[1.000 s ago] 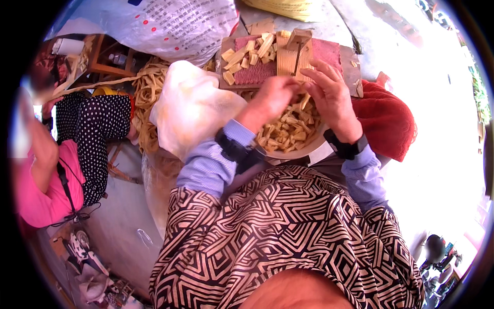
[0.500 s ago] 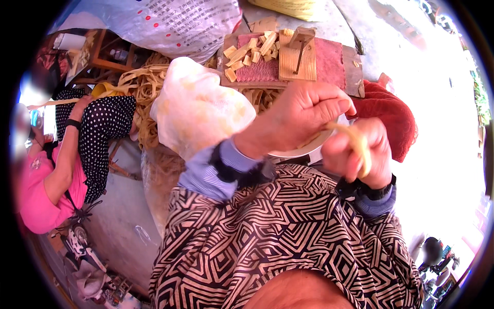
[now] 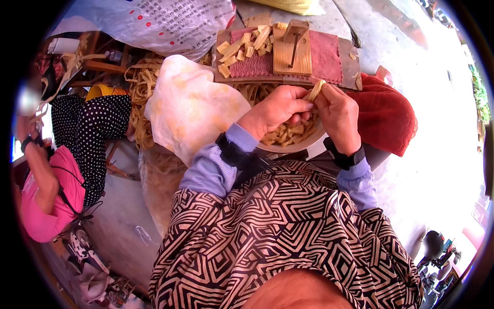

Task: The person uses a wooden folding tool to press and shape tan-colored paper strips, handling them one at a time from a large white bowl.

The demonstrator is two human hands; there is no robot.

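My left hand (image 3: 278, 109) and my right hand (image 3: 340, 114) meet over a white bowl (image 3: 301, 148), both closed. Between their fingertips they pinch a pale yellow, flat strip (image 3: 316, 90) that is looped or folded over on itself. Small folded yellow pieces (image 3: 289, 135) fill the part of the bowl that shows; my hands cover the rest. Just beyond them lies a board (image 3: 242, 77) with a pink cloth (image 3: 327, 59) on it. A wooden block (image 3: 292, 56) with an upright metal pin stands on the cloth, beside several cut yellow pieces (image 3: 247, 47).
A white cloth-like sheet (image 3: 193, 105) lies left of the bowl, near a heap of long tan strips (image 3: 141, 85). A large printed sack (image 3: 170, 23) is behind. Red fabric (image 3: 383, 116) lies right. Far left sits another person (image 3: 56, 190) in pink.
My right hand has moved up and inward to meet my left, which has come down a little. The strip, dangling from the right hand before, is now looped between both hands' fingertips.
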